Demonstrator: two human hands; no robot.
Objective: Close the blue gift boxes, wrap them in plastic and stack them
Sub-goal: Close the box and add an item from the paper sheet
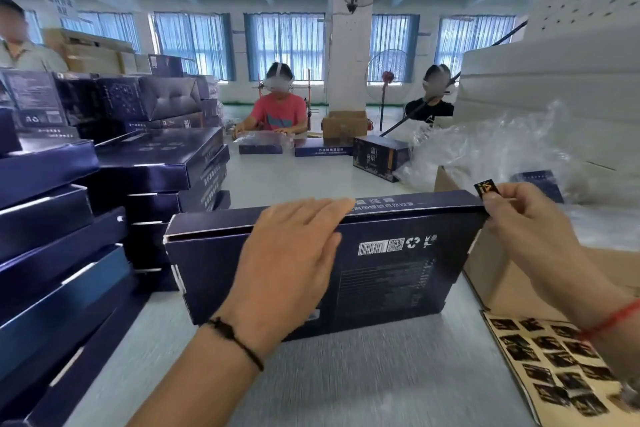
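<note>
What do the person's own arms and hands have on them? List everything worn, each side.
Both forearms are bare, with no sleeves in view and no gloves. The left hand has a thin black cord bracelet around its wrist, with a small knot or bead on it. The right hand has a thin red string bracelet around its wrist. No rings or watch show.

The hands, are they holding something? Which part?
The right hand pinches a small black-and-gold sticker by its lower edge. The left hand lies flat on the blue box, steadying it without gripping.
</note>
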